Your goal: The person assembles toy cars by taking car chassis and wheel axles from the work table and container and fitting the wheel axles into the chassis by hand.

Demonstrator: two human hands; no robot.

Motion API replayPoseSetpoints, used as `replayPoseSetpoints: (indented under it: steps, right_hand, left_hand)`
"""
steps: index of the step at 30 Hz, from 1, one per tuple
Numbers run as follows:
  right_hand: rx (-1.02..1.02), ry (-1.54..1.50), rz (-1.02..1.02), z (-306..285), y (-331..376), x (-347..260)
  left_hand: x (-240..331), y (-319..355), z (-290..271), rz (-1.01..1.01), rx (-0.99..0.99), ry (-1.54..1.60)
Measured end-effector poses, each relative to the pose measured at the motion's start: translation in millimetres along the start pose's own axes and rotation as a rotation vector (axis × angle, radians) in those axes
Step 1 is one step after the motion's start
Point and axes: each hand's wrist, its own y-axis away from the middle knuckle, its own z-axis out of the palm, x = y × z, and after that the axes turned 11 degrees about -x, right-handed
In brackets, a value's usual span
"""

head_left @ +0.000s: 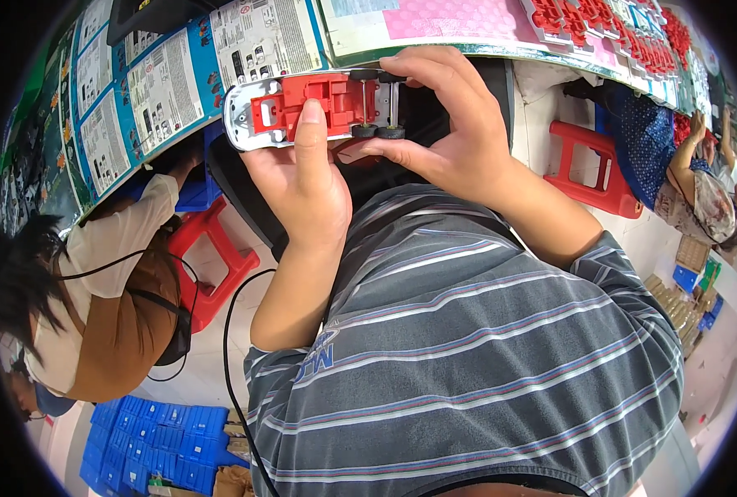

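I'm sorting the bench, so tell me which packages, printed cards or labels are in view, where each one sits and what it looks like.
Printed packaging cards: upper left on the bench, overlapping flat rectangles, blue-edged with white panels.
Pink sheet: top centre on the bench, flat, pale pink.
Blue crates: lower left on the floor, stacked rectangular bins.
Cardboard boxes: right side, small brown stacks.

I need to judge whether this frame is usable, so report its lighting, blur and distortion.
Head view: bright, even light, with a mild sheen on the pale end of the toy car. Left hand and right hand look sharp. Fisheye distortion bends the table edge and leaves black corners; detail toward the rim is squeezed and softer.
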Motion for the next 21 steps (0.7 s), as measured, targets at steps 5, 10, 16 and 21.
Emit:
replayPoseSetpoints:
  steps: [5,10,16,21]
  right_hand:
    - [0.006,-0.002,-0.006,1.2,0.1,1.5]
    - [-0.007,0.002,-0.001,1.5,1.0,2.3]
    - [-0.007,0.004,-0.003,0.8,-0.7,2.0]
    - [0.016,0.003,-0.019,2.4,0.1,0.1]
  left_hand:
    - [0.0,2.7,-1.3,-0.020,0.007,0.002]
    - [-0.4,2.9,-1.7,-0.032,0.014,0.019]
    - [1.9,1.5,-1.0,-0.040,0.011,0.009]
    - [1.9,2.2,-2.3,-0.037,0.029,0.027]
